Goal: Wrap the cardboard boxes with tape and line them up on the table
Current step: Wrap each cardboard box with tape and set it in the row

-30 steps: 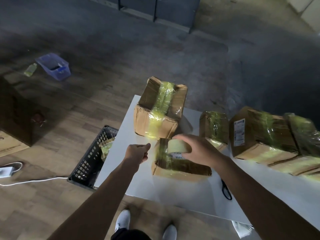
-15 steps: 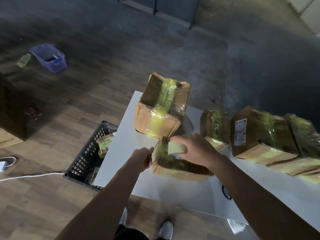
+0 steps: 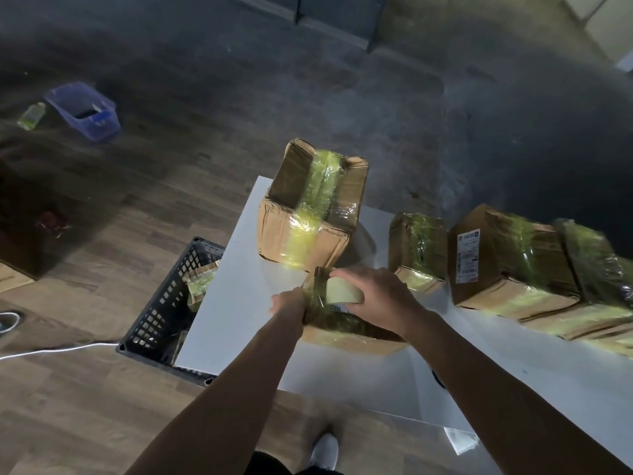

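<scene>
At the table's point(image 3: 236, 303) near edge, at six o'clock, the small box point(image 3: 352, 337) is mid-wrap. The right hand point(image 3: 375, 293) grasps the tape roll point(image 3: 344, 293) on its top, while the left hand point(image 3: 287, 303) curls against its nine-o'clock end; what its fingers pinch I cannot tell. Next, I judge, the roll must pass round again, held taut, before the box joins the taped row point(image 3: 507, 265) at two o'clock.
</scene>
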A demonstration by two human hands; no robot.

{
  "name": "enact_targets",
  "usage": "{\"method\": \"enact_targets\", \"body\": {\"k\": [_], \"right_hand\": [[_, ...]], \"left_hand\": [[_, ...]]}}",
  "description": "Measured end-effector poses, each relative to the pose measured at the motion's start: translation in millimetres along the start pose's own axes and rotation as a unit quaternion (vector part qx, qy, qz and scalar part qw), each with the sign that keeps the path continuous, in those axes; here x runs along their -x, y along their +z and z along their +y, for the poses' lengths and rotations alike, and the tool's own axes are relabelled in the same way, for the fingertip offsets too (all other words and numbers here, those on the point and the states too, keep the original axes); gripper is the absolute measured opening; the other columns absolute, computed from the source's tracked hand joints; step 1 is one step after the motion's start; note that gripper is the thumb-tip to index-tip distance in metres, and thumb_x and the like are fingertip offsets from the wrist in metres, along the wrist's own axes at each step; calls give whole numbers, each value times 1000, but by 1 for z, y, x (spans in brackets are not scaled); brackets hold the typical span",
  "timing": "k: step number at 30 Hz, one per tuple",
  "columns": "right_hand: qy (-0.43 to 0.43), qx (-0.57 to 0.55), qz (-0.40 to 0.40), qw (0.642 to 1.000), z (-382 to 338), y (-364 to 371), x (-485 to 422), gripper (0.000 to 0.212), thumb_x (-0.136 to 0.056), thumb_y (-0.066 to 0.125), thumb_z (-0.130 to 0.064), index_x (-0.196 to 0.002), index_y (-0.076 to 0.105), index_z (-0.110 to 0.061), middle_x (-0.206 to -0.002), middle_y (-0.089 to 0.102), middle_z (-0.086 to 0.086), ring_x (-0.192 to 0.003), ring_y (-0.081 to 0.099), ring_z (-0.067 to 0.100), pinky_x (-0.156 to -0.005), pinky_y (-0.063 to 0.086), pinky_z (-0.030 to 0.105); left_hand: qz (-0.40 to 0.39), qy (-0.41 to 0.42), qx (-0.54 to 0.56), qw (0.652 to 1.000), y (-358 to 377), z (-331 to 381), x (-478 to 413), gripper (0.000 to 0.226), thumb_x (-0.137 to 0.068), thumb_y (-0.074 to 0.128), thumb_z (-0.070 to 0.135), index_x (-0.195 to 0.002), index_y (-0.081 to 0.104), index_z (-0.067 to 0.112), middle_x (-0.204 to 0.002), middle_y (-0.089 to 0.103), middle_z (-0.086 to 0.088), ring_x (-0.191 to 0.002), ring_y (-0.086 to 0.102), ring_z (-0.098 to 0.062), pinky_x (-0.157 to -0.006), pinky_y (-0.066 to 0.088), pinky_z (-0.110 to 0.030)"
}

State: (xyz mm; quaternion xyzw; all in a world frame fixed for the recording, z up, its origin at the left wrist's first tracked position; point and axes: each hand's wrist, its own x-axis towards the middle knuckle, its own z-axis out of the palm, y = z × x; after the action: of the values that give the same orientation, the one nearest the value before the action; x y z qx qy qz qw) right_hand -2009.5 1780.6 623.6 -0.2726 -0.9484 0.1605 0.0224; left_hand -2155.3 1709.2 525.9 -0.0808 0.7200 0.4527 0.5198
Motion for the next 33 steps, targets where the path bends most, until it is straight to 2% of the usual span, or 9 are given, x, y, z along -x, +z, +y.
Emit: {"method": "enact_targets", "body": {"k": [4, 6, 8, 11, 15, 19, 26, 29, 33], "right_hand": [[7, -1, 0, 1000, 3, 2, 0, 61, -77, 79, -32, -133, 55, -27, -123, 66, -2, -105, 63, 20, -76, 44, 24], [10, 0, 4, 1000, 4, 4, -1, 61, -78, 78, -32, -134, 53, -28, -124, 64, -2, -106, 61, 19, -75, 41, 22], [17, -9, -4, 1000, 4, 7, 1, 62, -79, 77, -30, -135, 52, -29, -124, 63, -2, -106, 59, 19, -70, 37, 20], [45, -48, 3, 998, 6, 10, 3, 61, -79, 77, -26, -133, 51, -35, -120, 59, -5, -105, 54, 15, -66, 26, 10], [54, -136, -18, 989, 9, 9, 7, 66, -80, 77, -24, -136, 46, -38, -129, 54, -2, -109, 47, 8, -78, 36, 16], [67, -162, -58, 983, 16, -4, 12, 67, -79, 77, -27, -133, 41, -43, -132, 54, -4, -110, 56, 15, -85, 52, 31], [11, 5, -70, 998, 33, -32, 20, 54, -80, 73, -29, -124, 42, -36, -124, 61, -1, -94, 63, 22, -72, 51, 32], [-13, 38, -54, 998, 38, -28, 20, 52, -81, 72, -34, -123, 43, -36, -123, 62, -2, -93, 63, 19, -68, 43, 26], [3, -120, -44, 992, 52, -17, 28, 65, -81, 72, -19, -133, 43, -44, -134, 55, -8, -115, 56, 12, -86, 52, 28]], "left_hand": [[32, -6, -63, 997, -5, -2, 4, 44, -98, 47, 40, -116, 49, 0, -113, 59, -18, -103, 59, -32, -85, 52, -42], [90, 86, -105, 987, -5, -2, 4, 36, -100, 44, 30, -114, 52, -3, -115, 58, -20, -100, 59, -31, -83, 52, -43], [77, 220, -133, 963, -5, -2, 18, 25, -99, 46, 33, -103, 52, 9, -111, 56, -12, -89, 56, -19, -71, 48, -33], [29, 324, -207, 923, 1, -11, 35, 31, -94, 54, 46, -108, 48, 19, -108, 45, 2, -100, 44, -13, -84, 38, -27], [51, 330, -219, 917, -1, -12, 36, 35, -96, 52, 39, -117, 48, 11, -114, 48, -5, -106, 43, -20, -92, 43, -37], [63, 334, -239, 909, 1, -11, 37, 34, -96, 53, 38, -116, 47, 11, -111, 48, -2, -103, 43, -19, -91, 45, -41], [85, 335, -250, 904, 5, -12, 40, 25, -99, 50, 32, -114, 47, 12, -115, 52, -5, -107, 49, -25, -92, 46, -51], [80, 338, -264, 900, 7, -12, 41, 26, -99, 48, 33, -115, 47, 12, -116, 51, -5, -107, 48, -25, -92, 45, -51], [79, 359, -268, 891, 6, -13, 41, 29, -99, 49, 31, -119, 46, 10, -118, 51, -7, -108, 47, -24, -95, 45, -49]]}}
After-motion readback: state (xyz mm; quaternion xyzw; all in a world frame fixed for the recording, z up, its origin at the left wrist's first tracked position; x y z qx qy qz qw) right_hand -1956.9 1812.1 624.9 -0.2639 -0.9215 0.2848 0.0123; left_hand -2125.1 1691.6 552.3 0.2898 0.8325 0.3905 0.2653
